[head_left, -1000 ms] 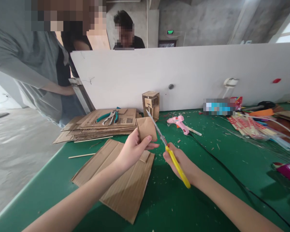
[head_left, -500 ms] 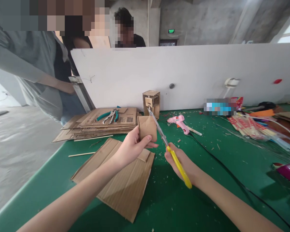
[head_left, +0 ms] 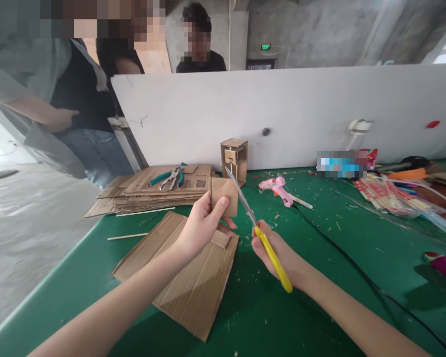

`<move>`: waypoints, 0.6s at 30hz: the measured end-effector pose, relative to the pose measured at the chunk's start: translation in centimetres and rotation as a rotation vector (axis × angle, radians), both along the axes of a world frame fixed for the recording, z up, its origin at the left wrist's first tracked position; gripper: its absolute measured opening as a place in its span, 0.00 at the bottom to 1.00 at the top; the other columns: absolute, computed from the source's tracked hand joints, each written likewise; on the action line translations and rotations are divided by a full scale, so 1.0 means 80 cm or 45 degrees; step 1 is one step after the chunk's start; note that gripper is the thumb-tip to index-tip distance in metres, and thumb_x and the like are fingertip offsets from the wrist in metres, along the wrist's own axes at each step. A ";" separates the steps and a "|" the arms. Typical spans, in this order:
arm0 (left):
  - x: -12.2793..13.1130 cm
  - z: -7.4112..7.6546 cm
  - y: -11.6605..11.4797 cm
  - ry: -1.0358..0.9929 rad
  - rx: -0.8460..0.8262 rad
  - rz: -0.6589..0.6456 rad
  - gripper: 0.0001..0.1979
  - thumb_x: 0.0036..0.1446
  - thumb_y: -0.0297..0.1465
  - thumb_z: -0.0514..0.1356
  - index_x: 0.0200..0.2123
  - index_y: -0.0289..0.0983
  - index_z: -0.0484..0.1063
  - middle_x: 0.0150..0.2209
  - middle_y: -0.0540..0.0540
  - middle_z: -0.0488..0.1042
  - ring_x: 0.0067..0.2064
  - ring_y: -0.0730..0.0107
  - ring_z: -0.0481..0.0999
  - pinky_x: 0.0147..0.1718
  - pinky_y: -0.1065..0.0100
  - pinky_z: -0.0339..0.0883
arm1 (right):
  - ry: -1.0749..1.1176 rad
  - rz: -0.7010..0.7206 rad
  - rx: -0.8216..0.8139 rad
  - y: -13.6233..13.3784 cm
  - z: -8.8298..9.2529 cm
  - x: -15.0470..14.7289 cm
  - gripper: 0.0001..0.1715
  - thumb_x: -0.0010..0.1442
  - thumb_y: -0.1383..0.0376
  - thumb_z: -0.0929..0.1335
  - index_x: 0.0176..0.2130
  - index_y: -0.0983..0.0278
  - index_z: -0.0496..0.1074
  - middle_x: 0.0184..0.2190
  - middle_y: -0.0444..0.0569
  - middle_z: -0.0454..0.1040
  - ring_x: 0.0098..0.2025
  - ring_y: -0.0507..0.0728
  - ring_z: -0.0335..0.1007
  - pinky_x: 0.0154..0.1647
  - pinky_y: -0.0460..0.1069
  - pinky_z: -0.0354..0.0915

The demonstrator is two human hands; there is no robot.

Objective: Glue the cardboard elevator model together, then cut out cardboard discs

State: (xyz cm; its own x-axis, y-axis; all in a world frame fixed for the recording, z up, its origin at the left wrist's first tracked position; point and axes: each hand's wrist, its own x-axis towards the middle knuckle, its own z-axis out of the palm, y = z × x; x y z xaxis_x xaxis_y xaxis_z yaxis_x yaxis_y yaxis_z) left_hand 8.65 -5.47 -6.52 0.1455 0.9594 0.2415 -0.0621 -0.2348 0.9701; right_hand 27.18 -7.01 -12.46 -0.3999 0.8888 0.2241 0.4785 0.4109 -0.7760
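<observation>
Between the thumb and fingers of my left hand (head_left: 202,220) is a small square piece of cardboard (head_left: 224,191), held up above the table. My right hand (head_left: 277,250) grips yellow-handled scissors (head_left: 269,255), their blades pointing up and left beside the right edge of that piece. Whether the blades touch it, I cannot tell. Below my left hand lies a large cardboard sheet (head_left: 193,287), with a small cardboard strip (head_left: 220,239) on it. Behind the held piece stands a small cardboard box (head_left: 241,157), open at the front, with a smaller block inside.
Teal-handled pliers (head_left: 173,177) rest on stacked cardboard (head_left: 141,191) at back left. A pink glue gun (head_left: 278,188) with a black cord lies right of centre. Wrapped sticks (head_left: 382,196) are at the right. A white panel (head_left: 301,114) borders the table; a person (head_left: 85,99) stands at left.
My left hand and the cardboard piece have shifted slightly left and down. The scissors moved slightly left too. The person at the left has drawn a hand back toward their body.
</observation>
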 end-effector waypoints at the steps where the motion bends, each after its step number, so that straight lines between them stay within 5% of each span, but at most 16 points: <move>1: 0.000 0.000 0.000 0.001 0.011 -0.010 0.16 0.57 0.43 0.59 0.36 0.36 0.64 0.27 0.51 0.70 0.22 0.74 0.73 0.18 0.69 0.74 | 0.011 0.000 -0.005 0.000 -0.001 0.000 0.23 0.64 0.44 0.55 0.36 0.60 0.54 0.28 0.44 0.60 0.27 0.53 0.59 0.28 0.50 0.58; 18: -0.013 0.001 0.009 0.111 0.053 -0.145 0.14 0.59 0.42 0.58 0.34 0.36 0.61 0.22 0.54 0.68 0.19 0.76 0.70 0.16 0.72 0.72 | 0.014 -0.005 -0.012 0.005 -0.005 0.009 0.23 0.65 0.45 0.55 0.33 0.60 0.55 0.27 0.44 0.61 0.27 0.53 0.59 0.28 0.51 0.59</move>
State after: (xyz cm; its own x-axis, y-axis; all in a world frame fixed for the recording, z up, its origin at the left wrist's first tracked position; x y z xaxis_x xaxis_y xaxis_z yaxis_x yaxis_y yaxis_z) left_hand 7.63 -4.79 -6.41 0.2746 0.9250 0.2627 -0.0066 -0.2714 0.9625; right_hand 27.87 -6.62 -12.88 -0.3940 0.8923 0.2203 0.4715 0.4020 -0.7849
